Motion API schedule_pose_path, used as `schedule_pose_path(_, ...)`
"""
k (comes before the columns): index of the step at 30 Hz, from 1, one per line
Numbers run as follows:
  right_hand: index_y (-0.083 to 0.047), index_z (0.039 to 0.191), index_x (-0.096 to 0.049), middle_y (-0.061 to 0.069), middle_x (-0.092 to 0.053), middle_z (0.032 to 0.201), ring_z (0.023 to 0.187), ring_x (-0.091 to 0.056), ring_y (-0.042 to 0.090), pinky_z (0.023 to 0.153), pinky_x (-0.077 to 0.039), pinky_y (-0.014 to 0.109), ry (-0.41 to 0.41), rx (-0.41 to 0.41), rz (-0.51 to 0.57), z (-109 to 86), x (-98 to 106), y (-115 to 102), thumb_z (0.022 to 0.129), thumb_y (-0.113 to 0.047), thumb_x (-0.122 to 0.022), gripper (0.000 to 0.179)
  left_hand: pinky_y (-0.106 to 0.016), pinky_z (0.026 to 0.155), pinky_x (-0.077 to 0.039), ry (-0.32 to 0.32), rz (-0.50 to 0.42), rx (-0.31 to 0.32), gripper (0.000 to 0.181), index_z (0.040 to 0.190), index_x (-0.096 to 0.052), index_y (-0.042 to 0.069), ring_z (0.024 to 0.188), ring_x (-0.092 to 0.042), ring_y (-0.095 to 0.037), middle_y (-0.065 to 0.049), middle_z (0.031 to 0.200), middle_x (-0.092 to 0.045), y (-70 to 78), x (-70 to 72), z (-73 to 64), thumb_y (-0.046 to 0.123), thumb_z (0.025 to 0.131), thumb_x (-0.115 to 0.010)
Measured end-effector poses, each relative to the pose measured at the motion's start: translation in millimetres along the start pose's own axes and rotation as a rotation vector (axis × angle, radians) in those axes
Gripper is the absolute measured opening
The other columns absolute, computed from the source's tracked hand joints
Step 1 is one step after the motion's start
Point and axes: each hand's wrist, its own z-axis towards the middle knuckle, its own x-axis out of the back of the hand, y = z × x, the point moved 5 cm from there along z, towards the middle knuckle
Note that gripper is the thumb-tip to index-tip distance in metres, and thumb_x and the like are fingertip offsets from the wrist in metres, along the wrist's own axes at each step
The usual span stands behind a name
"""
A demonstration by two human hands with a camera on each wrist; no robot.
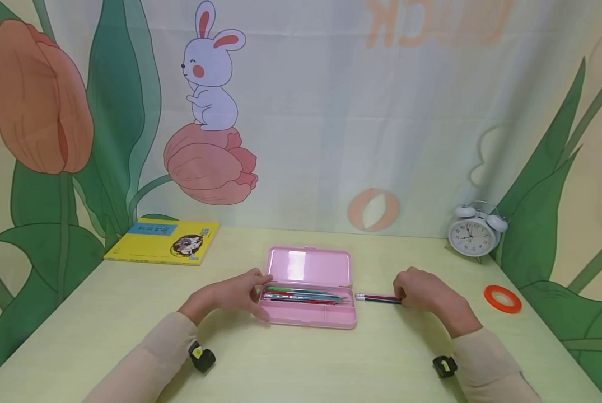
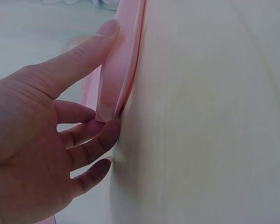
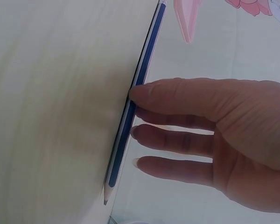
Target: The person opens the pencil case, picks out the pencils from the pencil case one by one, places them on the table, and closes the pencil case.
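Note:
A pink pencil case (image 1: 301, 314) lies on the table with its lid (image 1: 326, 268) raised at the back. Several pencils (image 1: 301, 295) fill its rear compartment. Around the case's left end, my left hand (image 1: 230, 294) grips with thumb in front and fingers behind. To the right of the case, my right hand (image 1: 424, 290) pinches pencils (image 1: 376, 299) lying flat, their white ends toward the case. The right wrist view has a blue-and-white striped pencil (image 3: 151, 42) under the thumb, its sharpened tip pointing away from the case; how many lie beneath cannot be told.
On the table's back left lies a yellow book (image 1: 154, 249). A white twin-bell alarm clock (image 1: 472, 235) stands at the back right, with an orange ring (image 1: 491, 302) in front of it. A printed curtain (image 1: 301, 112) hangs behind the table.

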Motion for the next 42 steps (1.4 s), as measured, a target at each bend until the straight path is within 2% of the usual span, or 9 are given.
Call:
schedule_pose_path(6,-0.014,0.071,-0.064,-0.003,-0.053,0.068,0.063,-0.048,0.014,0.060,-0.044,0.032,0.008,-0.023,-0.032,0.3,-0.7,1.5,0.080,0.003,-0.074,0.022,-0.036,0.082,-0.042,0.000,-0.002,-0.008,0.100,0.155,-0.036,0.006,0.101,-0.046,-0.021,-0.004,0.110,-0.045,0.4,-0.5,-0.8,0.035,0.076,-0.089)
schedule_pose_path(21,-0.013,0.072,-0.064,-0.001,-0.057,0.070,0.066,-0.049,0.016,0.062,-0.045,0.033,0.012,-0.014,0.000,0.3,0.2,2.0,0.076,0.011,-0.070,0.025,-0.036,0.082,-0.042,-0.001,-0.005,-0.006,0.101,0.155,-0.035,0.006,0.102,-0.046,-0.020,-0.005,0.111,-0.045,-0.2,0.0,-1.0,0.036,0.076,-0.089)
schedule_pose_path(25,-0.014,0.070,-0.063,-0.003,-0.053,0.068,0.063,-0.048,0.014,0.060,-0.043,0.032,0.017,-0.019,0.000,-0.5,1.4,0.3,0.079,0.005,-0.073,0.023,-0.036,0.083,-0.042,-0.004,-0.005,-0.007,0.101,0.156,-0.035,0.007,0.102,-0.046,-0.020,-0.003,0.112,-0.045,-1.4,-0.1,0.5,0.037,0.075,-0.089)
schedule_pose_path(31,-0.013,0.070,-0.065,-0.002,-0.053,0.065,0.060,-0.047,0.014,0.058,-0.041,0.031,-0.002,-0.067,0.004,0.0,0.9,1.7,0.085,-0.009,-0.075,0.019,-0.036,0.083,-0.042,-0.009,-0.010,-0.001,0.101,0.156,-0.034,0.008,0.102,-0.046,-0.020,-0.003,0.112,-0.044,-2.6,-0.6,1.0,0.038,0.076,-0.088)
schedule_pose_path(42,-0.012,0.070,-0.067,-0.002,-0.054,0.065,0.060,-0.048,0.014,0.057,-0.043,0.031,-0.006,-0.095,-0.023,0.5,0.0,2.5,0.086,-0.015,-0.077,0.018,-0.036,0.082,-0.042,-0.007,0.001,-0.029,0.100,0.155,-0.035,0.006,0.101,-0.046,-0.020,-0.005,0.111,-0.044,-2.2,0.4,0.1,0.037,0.076,-0.088)
